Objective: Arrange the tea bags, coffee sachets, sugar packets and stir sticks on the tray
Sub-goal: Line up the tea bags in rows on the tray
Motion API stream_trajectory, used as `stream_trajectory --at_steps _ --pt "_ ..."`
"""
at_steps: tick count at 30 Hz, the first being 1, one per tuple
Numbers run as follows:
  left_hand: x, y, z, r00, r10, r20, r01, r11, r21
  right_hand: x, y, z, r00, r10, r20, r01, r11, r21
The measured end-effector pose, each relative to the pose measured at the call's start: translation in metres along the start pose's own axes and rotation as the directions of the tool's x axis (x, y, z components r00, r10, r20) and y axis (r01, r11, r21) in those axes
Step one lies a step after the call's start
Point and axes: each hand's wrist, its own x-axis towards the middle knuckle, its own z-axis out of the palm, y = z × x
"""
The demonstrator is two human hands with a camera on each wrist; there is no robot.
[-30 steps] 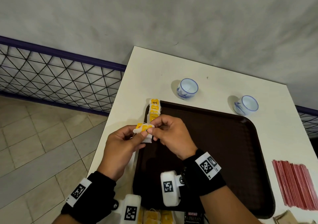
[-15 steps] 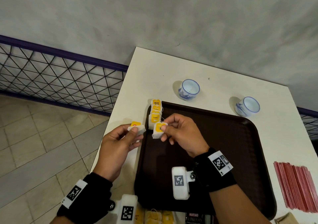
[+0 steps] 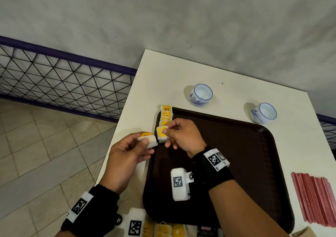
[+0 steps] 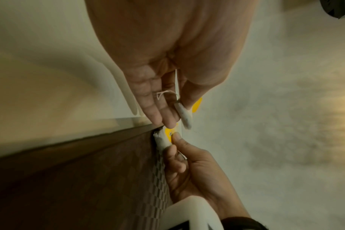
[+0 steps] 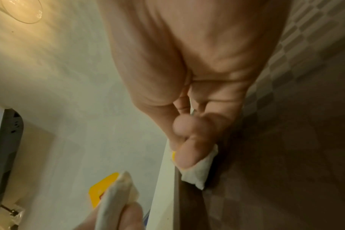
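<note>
Head view: a dark brown rectangular plastic tray point(image 3: 236, 164) lies on the white surface point(image 3: 163, 73), with a column of white tea bags with yellow tags point(image 3: 165, 115) laid along the tray's left rim.
Right hand: the right hand point(image 3: 181, 138) pinches one white tea bag with a yellow tag point(image 3: 161, 134) between thumb and forefinger, low over the tray at the near end of the column.
Left hand: the left hand point(image 3: 125, 156) pinches a second white tea bag point(image 3: 148, 141), held over the surface just outside the tray's left rim.
Left wrist view: the second bag point(image 4: 184, 116) hangs edge-on from the fingers point(image 4: 154, 109), its string looped loose.
Key relation: the column's long axis runs away from the person along the rim; the right hand's bag sits on that axis, touching or just short of the last bag (cannot tell which), so the right hand is nearer the next free place.
Judged step: setting this bag down to extend the column toward the person; the left hand's bag would follow.
Other supplies: a sheaf of thin red stir sticks point(image 3: 316, 198) lies on the surface right of the tray, well apart from both hands.
</note>
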Motion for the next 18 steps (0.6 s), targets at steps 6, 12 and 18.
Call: stream_trajectory --at_steps 6,12,18 --pt "0.000 -0.001 -0.003 1.000 0.021 0.009 -0.021 1.000 0.005 0.003 0.007 0.000 0.995 0.001 -0.101 -0.008 0.998 -0.065" --pt "0.000 -0.004 -0.005 0.998 0.060 0.011 -0.060 0.996 0.067 0.006 0.013 0.002 0.993 0.020 -0.119 -0.024 0.999 -0.026" --pt "0.001 -0.005 -0.005 0.997 0.075 0.028 -0.078 0.992 0.101 0.006 0.013 0.003 0.990 -0.002 -0.143 -0.011 0.996 -0.091"
